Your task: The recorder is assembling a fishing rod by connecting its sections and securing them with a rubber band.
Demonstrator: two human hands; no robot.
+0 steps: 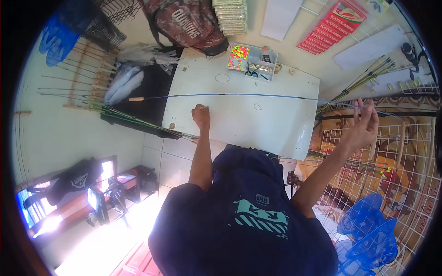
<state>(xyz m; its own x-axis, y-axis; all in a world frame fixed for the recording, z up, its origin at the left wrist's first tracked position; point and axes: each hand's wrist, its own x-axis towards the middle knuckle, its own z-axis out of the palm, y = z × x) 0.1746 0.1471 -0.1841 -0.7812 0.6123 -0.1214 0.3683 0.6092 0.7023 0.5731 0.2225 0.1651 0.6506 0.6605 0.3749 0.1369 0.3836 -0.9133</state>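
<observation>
A slim blue fishing rod (221, 94) lies across the white table (221, 124), its short tan handle (136, 99) jutting past the left edge. Beyond the right edge, my right hand (363, 126) pinches the thin end of the rod between thumb and fingers, with other fingers raised. My left hand (201, 116) is closed above the left part of the table, just nearer to me than the rod and apart from it. Whatever it holds, if anything, is too small to make out. Two thin loops of line rest on the tabletop, one on each side of the rod.
A white divided tray (260, 69) with bright beads and small tools stands at the table's back, beside a camouflage backpack (189, 25). Bundled green rods (142, 122) lean at the left corner. A white wire rack (368, 170) and blue nets (368, 230) are at right.
</observation>
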